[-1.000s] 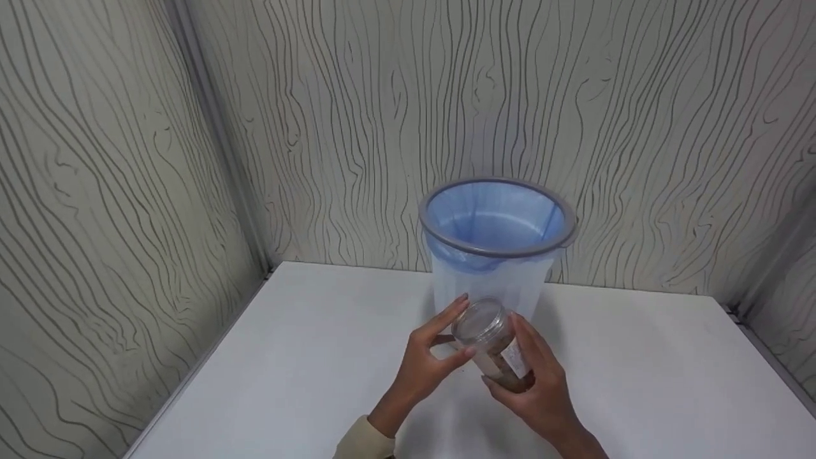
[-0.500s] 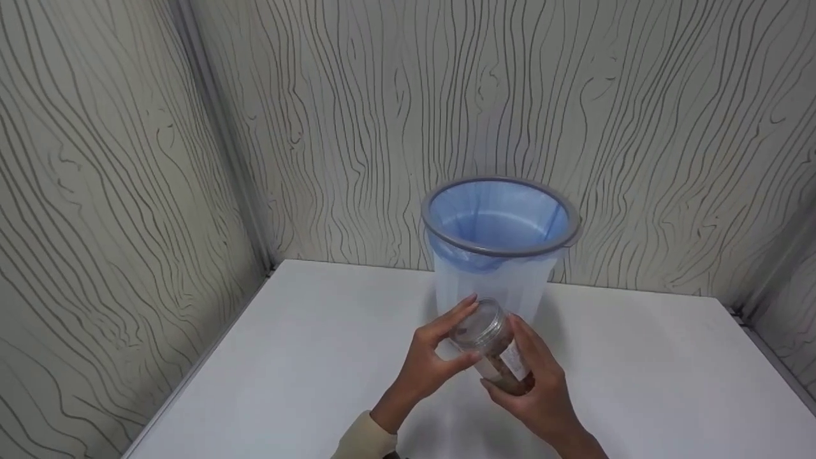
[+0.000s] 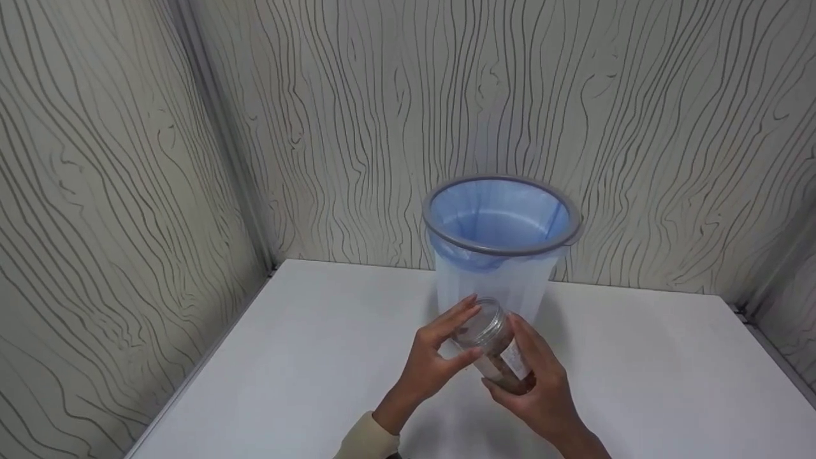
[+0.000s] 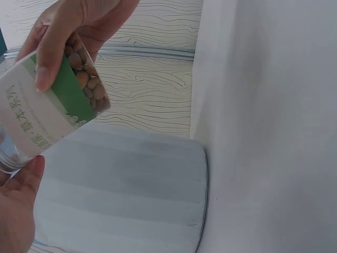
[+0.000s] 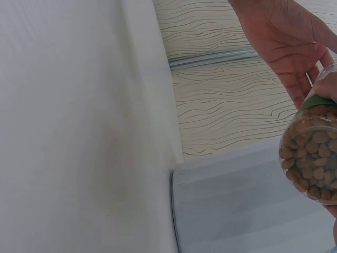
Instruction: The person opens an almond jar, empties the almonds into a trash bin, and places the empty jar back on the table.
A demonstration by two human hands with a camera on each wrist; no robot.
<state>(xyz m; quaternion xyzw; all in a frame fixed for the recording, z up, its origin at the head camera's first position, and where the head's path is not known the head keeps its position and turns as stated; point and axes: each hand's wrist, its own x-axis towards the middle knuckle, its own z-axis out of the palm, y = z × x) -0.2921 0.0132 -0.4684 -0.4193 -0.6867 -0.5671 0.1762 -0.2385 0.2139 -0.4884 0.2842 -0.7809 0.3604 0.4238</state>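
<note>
A clear screw-top jar (image 3: 500, 370) is held tilted above the table, its lid end up and towards the left. Thumb and fingers of my left hand (image 3: 430, 360) grip it around the transparent lid (image 3: 475, 325). My right hand (image 3: 542, 389) holds the lower body near the base. In the left wrist view the jar (image 4: 39, 113) shows a white and green label, with brown nut-like pieces visible by the base. The right wrist view looks at the bottom of the jar (image 5: 316, 163), where many such pieces lie against the clear wall.
Just behind the hands stands a whitish bin (image 3: 491, 287) with a grey rim and a blue liner. It rests on a white table (image 3: 306, 331). Wood-grain patterned panels (image 3: 357, 127) enclose the back and sides.
The left hand's fingers have shifted slightly to the right over the lid. The right hand stays almost still around the jar's body.
</note>
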